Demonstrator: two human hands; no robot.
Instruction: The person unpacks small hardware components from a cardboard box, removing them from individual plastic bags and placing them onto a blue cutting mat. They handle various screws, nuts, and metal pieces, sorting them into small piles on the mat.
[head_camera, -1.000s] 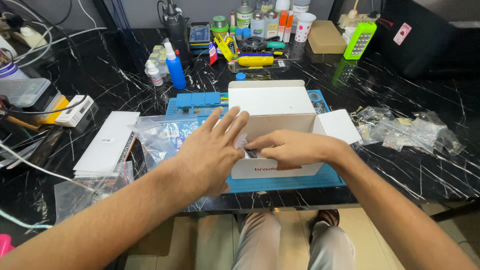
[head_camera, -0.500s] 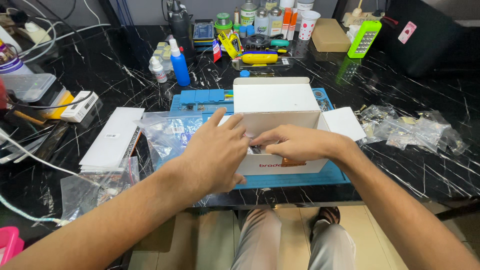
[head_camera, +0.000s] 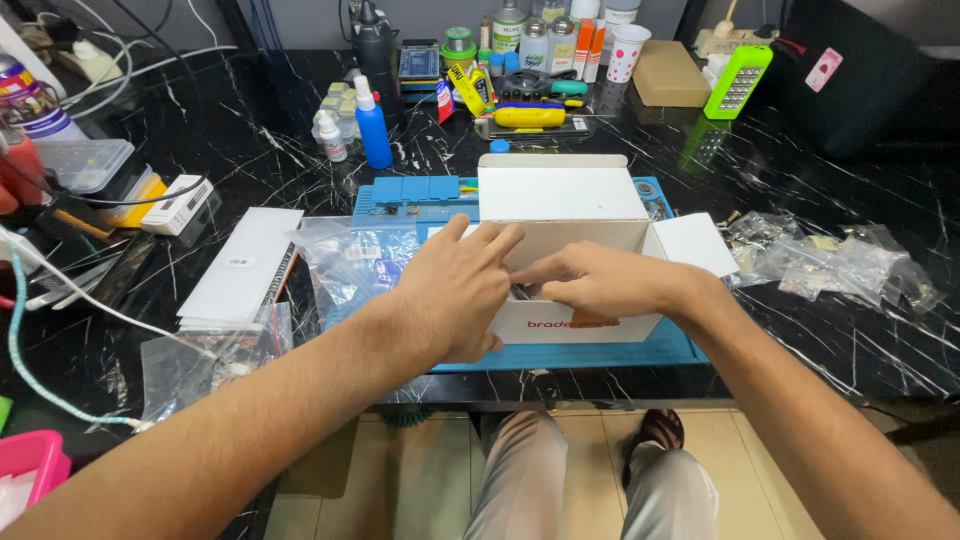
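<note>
A white cardboard box (head_camera: 565, 255) sits open on a blue mat (head_camera: 600, 352) near the front edge of the black table (head_camera: 250, 140). The left hand (head_camera: 450, 290) lies flat against the box's left side with spread fingers, holding nothing. The right hand (head_camera: 600, 280) dips its fingertips into the box; I cannot tell if its grip has anything. The box looks light and thin, so it may bend. Its side walls seem best to hold. Clear plastic bags (head_camera: 350, 262) lie just beside it.
</note>
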